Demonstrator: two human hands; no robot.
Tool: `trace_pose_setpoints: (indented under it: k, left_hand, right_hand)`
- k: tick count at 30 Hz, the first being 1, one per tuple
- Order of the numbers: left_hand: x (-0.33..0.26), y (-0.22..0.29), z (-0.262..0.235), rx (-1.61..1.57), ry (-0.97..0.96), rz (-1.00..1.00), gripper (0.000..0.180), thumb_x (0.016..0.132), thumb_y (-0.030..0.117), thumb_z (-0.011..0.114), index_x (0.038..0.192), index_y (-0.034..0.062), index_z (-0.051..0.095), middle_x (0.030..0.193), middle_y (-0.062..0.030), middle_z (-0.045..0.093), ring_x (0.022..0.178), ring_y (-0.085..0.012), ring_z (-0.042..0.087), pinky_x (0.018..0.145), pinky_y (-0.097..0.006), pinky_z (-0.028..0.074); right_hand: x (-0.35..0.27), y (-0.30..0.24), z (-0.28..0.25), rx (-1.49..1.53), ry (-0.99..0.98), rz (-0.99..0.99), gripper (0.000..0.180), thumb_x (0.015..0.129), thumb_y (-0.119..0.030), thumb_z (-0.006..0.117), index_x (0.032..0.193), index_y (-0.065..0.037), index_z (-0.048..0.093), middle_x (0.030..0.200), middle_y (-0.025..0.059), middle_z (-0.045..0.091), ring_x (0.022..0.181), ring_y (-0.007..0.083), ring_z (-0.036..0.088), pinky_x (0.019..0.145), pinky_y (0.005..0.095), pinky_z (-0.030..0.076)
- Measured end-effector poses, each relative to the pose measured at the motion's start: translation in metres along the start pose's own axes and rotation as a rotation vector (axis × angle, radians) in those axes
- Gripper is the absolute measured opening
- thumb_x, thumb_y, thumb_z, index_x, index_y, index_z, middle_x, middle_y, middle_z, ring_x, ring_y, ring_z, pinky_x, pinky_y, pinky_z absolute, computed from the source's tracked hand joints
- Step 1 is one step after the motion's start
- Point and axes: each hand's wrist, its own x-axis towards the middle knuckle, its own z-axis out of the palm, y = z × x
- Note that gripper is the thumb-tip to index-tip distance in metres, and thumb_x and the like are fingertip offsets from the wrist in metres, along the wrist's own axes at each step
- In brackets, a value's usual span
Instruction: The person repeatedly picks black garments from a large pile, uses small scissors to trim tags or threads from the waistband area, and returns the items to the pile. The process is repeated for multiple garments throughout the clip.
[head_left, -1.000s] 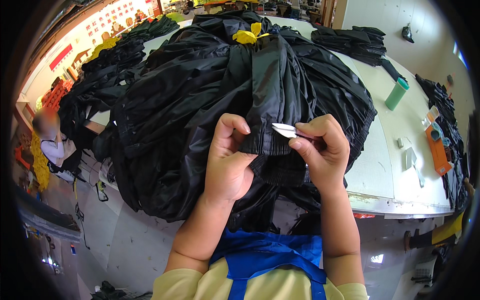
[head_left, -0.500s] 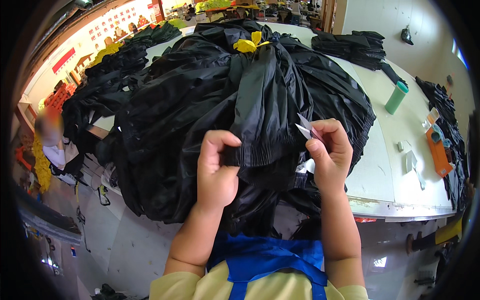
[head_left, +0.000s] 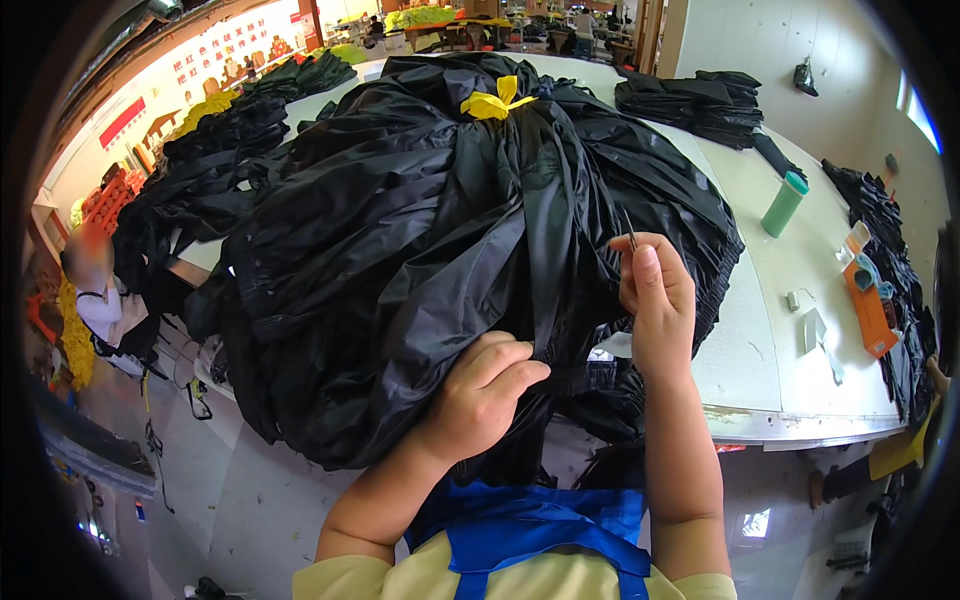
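A large bundle of black, shiny garments (head_left: pixel 400 200) with gathered elastic edges is spread over the near part of the table. Near its top, a yellow strip (head_left: pixel 497 100) is tied round the gathered fabric. My left hand (head_left: pixel 485 395) is closed on the black fabric at the bundle's near edge, fingers pointing right. To the right of it, my right hand (head_left: pixel 657 290) is raised in front of the cloth, pinching small thread snips (head_left: pixel 632 238). Their thin blades point upward and show nearly edge-on; the rest is hidden in my fingers.
On the white table (head_left: pixel 745 350) stand a green bottle (head_left: pixel 785 204) and an orange box (head_left: pixel 872 308). Folded black garments (head_left: pixel 690 105) lie at the back right, with more (head_left: pixel 210 150) at the left. A person (head_left: pixel 105 300) is at the far left.
My left hand has moved down and right from the elastic edge, now turned palm down on the fabric. The snips have turned from showing spread blades to edge-on, and the cloth has shifted.
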Motion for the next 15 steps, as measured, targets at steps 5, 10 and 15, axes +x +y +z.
trace_pose_setpoints:
  k: [5, 10, 15]
  left_hand:
    - [0.000, -0.005, -0.002, 0.026, -0.064, 0.065, 0.016, 0.066, -0.003, 0.063, 0.081, 0.0024, 0.065, 0.090, -0.0090, 0.059, 0.084, -0.0258, 0.058, 0.074, -0.034, 0.050]
    - [0.003, -0.004, 0.001, 0.099, -0.167, 0.152, 0.014, 0.067, 0.005, 0.065, 0.081, 0.0037, 0.068, 0.091, -0.0071, 0.062, 0.086, -0.0231, 0.058, 0.075, -0.034, 0.050]
    - [0.003, -0.006, 0.006, 0.093, -0.211, 0.179, 0.015, 0.067, 0.007, 0.065, 0.081, 0.0037, 0.068, 0.091, -0.0065, 0.063, 0.086, -0.0222, 0.058, 0.075, -0.033, 0.049]
  right_hand:
    - [-0.003, 0.007, -0.011, -0.026, 0.026, -0.017, 0.028, 0.099, -0.027, 0.048, 0.099, -0.001, 0.060, 0.063, -0.0104, 0.036, 0.055, -0.0004, 0.027, 0.050, 0.0177, 0.021]
    - [0.013, 0.001, -0.010, -0.162, 0.069, -0.037, 0.023, 0.096, -0.022, 0.054, 0.100, 0.001, 0.059, 0.067, -0.0070, 0.045, 0.060, 0.0013, 0.036, 0.055, 0.0176, 0.031]
    - [0.073, 0.002, 0.003, -0.501, -0.010, -0.103, 0.026, 0.081, -0.020, 0.070, 0.098, -0.001, 0.065, 0.079, 0.0063, 0.062, 0.072, 0.0121, 0.056, 0.069, 0.0251, 0.046]
